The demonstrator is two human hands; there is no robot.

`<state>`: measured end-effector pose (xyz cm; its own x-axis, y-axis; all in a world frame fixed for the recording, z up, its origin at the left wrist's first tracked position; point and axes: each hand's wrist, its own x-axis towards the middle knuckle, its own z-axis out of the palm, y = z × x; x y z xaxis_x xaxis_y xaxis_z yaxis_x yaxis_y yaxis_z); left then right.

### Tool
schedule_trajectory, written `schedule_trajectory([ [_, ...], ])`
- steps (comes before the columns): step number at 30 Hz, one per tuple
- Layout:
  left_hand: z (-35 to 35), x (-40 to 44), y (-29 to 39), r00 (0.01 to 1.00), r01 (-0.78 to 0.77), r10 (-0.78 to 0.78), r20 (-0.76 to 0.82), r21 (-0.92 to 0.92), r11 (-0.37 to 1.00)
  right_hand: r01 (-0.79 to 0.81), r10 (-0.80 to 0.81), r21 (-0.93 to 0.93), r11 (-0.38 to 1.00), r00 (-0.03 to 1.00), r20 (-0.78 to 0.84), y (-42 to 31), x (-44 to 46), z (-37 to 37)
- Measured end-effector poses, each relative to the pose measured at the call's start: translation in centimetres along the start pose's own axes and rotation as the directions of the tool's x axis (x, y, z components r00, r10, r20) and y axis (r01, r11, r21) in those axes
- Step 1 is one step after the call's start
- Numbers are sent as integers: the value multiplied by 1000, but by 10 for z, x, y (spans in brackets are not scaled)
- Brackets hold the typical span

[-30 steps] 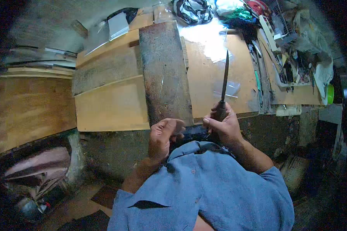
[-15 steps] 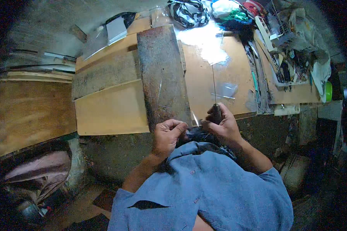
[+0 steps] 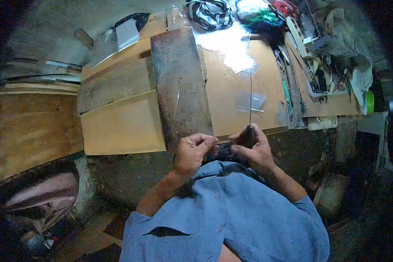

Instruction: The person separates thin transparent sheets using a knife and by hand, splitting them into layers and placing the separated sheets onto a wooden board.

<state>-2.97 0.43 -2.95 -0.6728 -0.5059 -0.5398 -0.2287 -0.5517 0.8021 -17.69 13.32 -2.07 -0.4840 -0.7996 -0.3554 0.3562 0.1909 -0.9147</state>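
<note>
My right hand (image 3: 258,148) is wrapped round the dark handle (image 3: 249,136) of a long tool. Its very thin straight shaft or blade (image 3: 250,96) points away from me over the bench; I cannot tell its exact kind. Close to my waist, my left hand (image 3: 191,153) has thumb and forefinger pinched together, and the fingers of both hands nearly meet. Between them shows a thin pale sliver (image 3: 224,142), blurred, perhaps clear plastic. A dark item (image 3: 224,152) lies just beneath, partly hidden by the hands.
A worn dark board (image 3: 181,83) lies across the tan bench top (image 3: 122,124), bearing a clear sheet (image 3: 185,107). Another clear piece (image 3: 251,102) lies further right. Bright light glares at the back. A tray of tools (image 3: 327,85) and bundled bags (image 3: 209,15) stand beyond.
The tool in my right hand has tilted, its shaft swinging slightly right and its handle lowering. The bright clear piece between my hands shows less now. The whole view has shifted slightly.
</note>
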Motion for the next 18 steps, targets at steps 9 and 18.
schedule_trajectory([
  [9, -16, -12, 13, 988, -57, 47, -144, -64, 996, -62, 65, 103, 993, 997, -29, -8, 5, 8],
  [18, -27, -17, 15, 977, -81, 56, -204, -115, 990, -77, 75, 180, 981, 997, 18, -3, 5, 11],
])
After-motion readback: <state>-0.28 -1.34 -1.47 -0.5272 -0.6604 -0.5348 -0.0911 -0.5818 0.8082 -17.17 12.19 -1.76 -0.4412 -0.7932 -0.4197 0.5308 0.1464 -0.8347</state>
